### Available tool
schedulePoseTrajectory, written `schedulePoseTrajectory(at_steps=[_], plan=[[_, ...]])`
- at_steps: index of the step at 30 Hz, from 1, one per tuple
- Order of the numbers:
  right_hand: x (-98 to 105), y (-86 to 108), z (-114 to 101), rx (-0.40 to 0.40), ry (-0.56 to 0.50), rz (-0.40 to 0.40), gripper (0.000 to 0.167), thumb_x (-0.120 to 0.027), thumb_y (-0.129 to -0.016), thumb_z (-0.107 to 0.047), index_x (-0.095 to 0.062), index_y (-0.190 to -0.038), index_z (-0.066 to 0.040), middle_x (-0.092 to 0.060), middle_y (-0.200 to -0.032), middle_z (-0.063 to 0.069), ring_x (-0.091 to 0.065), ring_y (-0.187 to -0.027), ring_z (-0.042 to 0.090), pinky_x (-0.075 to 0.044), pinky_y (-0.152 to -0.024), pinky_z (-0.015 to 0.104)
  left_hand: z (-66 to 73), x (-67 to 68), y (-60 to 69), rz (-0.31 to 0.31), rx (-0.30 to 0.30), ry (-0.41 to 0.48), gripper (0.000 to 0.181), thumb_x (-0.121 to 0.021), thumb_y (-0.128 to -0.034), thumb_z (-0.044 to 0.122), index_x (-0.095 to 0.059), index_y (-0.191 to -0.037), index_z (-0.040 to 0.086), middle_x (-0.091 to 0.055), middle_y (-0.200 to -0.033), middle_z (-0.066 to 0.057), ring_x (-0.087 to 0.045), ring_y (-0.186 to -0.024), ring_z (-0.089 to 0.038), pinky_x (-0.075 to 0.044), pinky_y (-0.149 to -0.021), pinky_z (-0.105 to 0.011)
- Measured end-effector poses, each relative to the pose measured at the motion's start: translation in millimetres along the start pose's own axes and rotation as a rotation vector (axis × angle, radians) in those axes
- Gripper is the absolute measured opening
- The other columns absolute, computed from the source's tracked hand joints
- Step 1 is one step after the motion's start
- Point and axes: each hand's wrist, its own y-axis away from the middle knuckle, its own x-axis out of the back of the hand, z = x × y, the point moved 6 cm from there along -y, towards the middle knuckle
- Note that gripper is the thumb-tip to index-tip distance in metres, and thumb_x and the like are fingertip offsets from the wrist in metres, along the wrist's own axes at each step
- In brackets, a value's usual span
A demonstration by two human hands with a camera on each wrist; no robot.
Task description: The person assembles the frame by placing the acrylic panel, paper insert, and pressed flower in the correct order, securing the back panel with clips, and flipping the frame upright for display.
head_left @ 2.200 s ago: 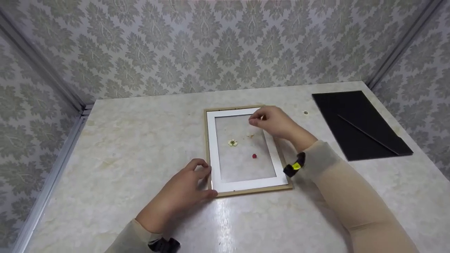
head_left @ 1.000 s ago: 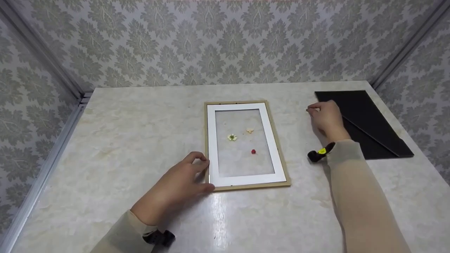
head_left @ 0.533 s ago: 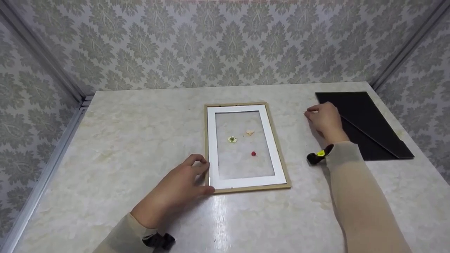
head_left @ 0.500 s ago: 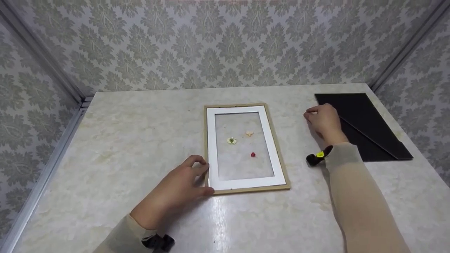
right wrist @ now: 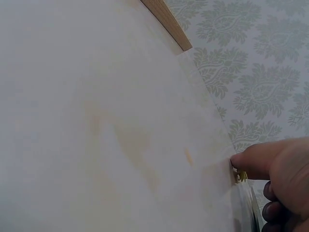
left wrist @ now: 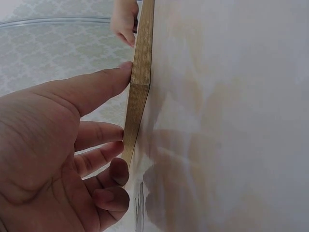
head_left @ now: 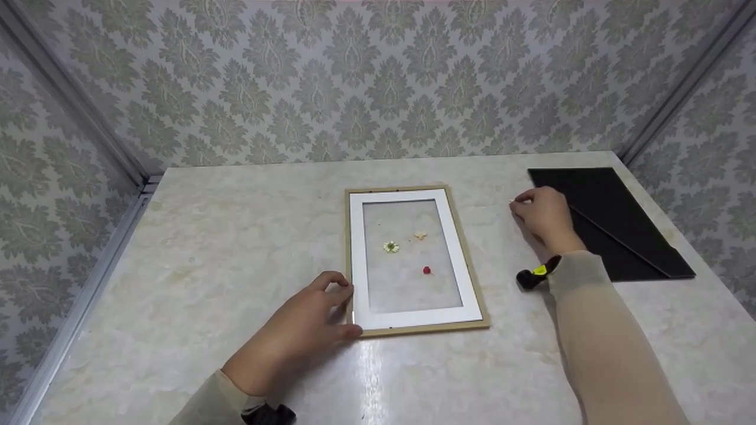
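Since the first of the earlier views, the right hand point(head_left: 546, 217) has moved from over the rectangular light-brown wooden frame point(head_left: 425, 330) to the tabletop's point(head_left: 254, 236) right side. Leftmost, the left hand point(head_left: 301, 324) has a relaxed grip, thumb and fingers touching the frame's lower-left corner. Inside its white mat point(head_left: 413, 319) lie a white-petalled flower point(head_left: 391, 247), a peach-coloured flower point(head_left: 420, 235) and a small red blossom point(head_left: 427, 270). Farther right, the right hand's grip pinches a tiny pale-yellow flower point(right wrist: 242, 177) by the fingertips, just beside the rectangular black board point(head_left: 602, 195). That flower looks dry, nearly weightless and brittle, so a light pinch at its edge should suit; the frame seems stiff, best held by its wood. No writing is legible; the yellow patch point(head_left: 540, 270) on the right wrist is too small to read.
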Motion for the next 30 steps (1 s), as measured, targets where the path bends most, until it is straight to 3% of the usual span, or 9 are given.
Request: schedulePoseTrajectory(at_steps=[2,6,13,18,21,25,30], plan=[[2,1.1,-3,0.009,-0.001,0.014,0.040,-0.069,-0.112,-0.033,-0.079,-0.134,-0.001,-0.070,-0.143,0.028,-0.073,-0.104,0.039,-0.060,-0.089,0.050,1.6,1.0,-0.6,0.005,-0.011,0.000,0.075,-0.092,-0.0957,0.033,-0.065,-0.156,-0.002,-0.057,-0.158,-0.002,-0.071,-0.123,-0.028,-0.059,-0.111,-0.053],[6,2.8,-9,0.025,-0.006,0.027,0.040,-0.069,-0.111,-0.033,-0.079,-0.135,-0.001,-0.068,-0.143,0.028,-0.069,-0.094,0.037,-0.057,-0.087,0.048,3.2,1.9,-2.5,0.005,-0.017,-0.001,0.075,-0.092,-0.0964,0.033,-0.064,-0.157,-0.002,-0.056,-0.159,-0.002,-0.072,-0.124,-0.028,-0.059,-0.111,-0.053],[5,6.0,-33,0.109,-0.060,0.061,0.037,-0.070,-0.111,-0.027,-0.080,-0.133,0.001,-0.068,-0.141,0.030,-0.063,-0.127,0.044,-0.052,-0.112,0.062,3.1,1.6,-3.7,-0.003,-0.005,-0.001,0.075,-0.091,-0.0968,0.032,-0.064,-0.157,-0.002,-0.056,-0.159,-0.002,-0.071,-0.125,-0.028,-0.058,-0.113,-0.052],[-2,12.1,-54,0.165,-0.112,0.075,0.034,-0.072,-0.109,-0.026,-0.083,-0.130,-0.001,-0.069,-0.119,0.021,-0.056,-0.104,0.033,-0.047,-0.092,0.048,2.5,1.7,-4.7,-0.005,-0.008,-0.015,0.073,-0.091,-0.0970,0.031,-0.064,-0.157,-0.002,-0.056,-0.159,-0.003,-0.071,-0.124,-0.027,-0.058,-0.113,-0.051],[-8,17.9,-69,0.203,-0.136,0.077,0.031,-0.073,-0.109,-0.026,-0.084,-0.127,-0.003,-0.059,-0.103,0.013,-0.046,-0.093,0.029,-0.038,-0.083,0.043,1.7,1.7,-5.3,-0.006,-0.002,-0.020,0.074,-0.091,-0.0967,0.031,-0.064,-0.157,-0.001,-0.056,-0.159,-0.002,-0.071,-0.124,-0.027,-0.058,-0.113,-0.050],[-20,31.4,-95,0.272,-0.147,0.033,0.028,-0.076,-0.108,-0.024,-0.085,-0.125,-0.005,-0.057,-0.099,0.009,-0.044,-0.092,0.027,-0.037,-0.083,0.042,-0.3,0.2,-4.4,-0.010,0.016,-0.018,0.075,-0.092,-0.0961,0.032,-0.064,-0.158,0.000,-0.056,-0.160,-0.001,-0.070,-0.127,-0.027,-0.057,-0.115,-0.050],[-41,58.5,-131,0.371,-0.165,-0.113,0.025,-0.080,-0.107,-0.022,-0.086,-0.124,-0.006,-0.060,-0.099,0.008,-0.046,-0.092,0.026,-0.039,-0.084,0.042,-1.9,-3.2,-1.0,-0.007,0.014,-0.016,0.074,-0.092,-0.0958,0.032,-0.065,-0.157,0.000,-0.057,-0.158,-0.001,-0.070,-0.125,-0.026,-0.058,-0.114,-0.050]])
